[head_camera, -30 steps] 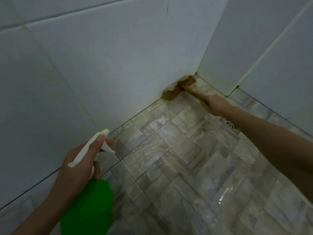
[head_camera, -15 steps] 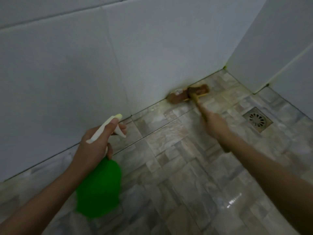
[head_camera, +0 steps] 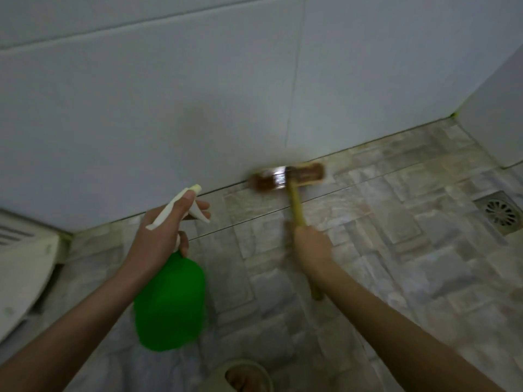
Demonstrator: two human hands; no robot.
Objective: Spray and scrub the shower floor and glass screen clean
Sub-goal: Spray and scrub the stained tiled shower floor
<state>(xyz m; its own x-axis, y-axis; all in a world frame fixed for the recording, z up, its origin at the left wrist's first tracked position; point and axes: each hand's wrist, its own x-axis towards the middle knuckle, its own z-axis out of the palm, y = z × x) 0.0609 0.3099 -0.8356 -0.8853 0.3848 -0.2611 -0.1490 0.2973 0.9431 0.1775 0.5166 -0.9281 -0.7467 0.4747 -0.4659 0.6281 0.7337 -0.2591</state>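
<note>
Green plastic is filling the lower left of the head view: it is the body of a spray bottle [head_camera: 169, 304], which the left hand [head_camera: 158, 239] is grasping by the neck. The white trigger head is pointing up and away toward the wall, with the index finger lying along its top and the other fingers curling around the trigger and the neck. The bottle is hanging in the air above the shower floor [head_camera: 396, 250], not touching it.

The right hand [head_camera: 311, 246] is clenching around the yellow handle of a scrub brush [head_camera: 288, 179]. The end of the handle is sticking out below the wrist. The brown brush head is lying against the far edge of the floor, where the floor tiles are meeting the grey wall tiles [head_camera: 198, 94]. The head is blurred, so I cannot tell if the bristles are pressing on the wall too.

The floor is made of beige stone-pattern tiles and is looking wet and shiny near the brush. A round metal drain [head_camera: 501, 212] is sitting at the right edge of the floor, well apart from the brush. A white object [head_camera: 22, 267] is standing at the left edge; what it is, I cannot tell. At the near edge, a foot in a pale slipper [head_camera: 243, 377] is showing.
</note>
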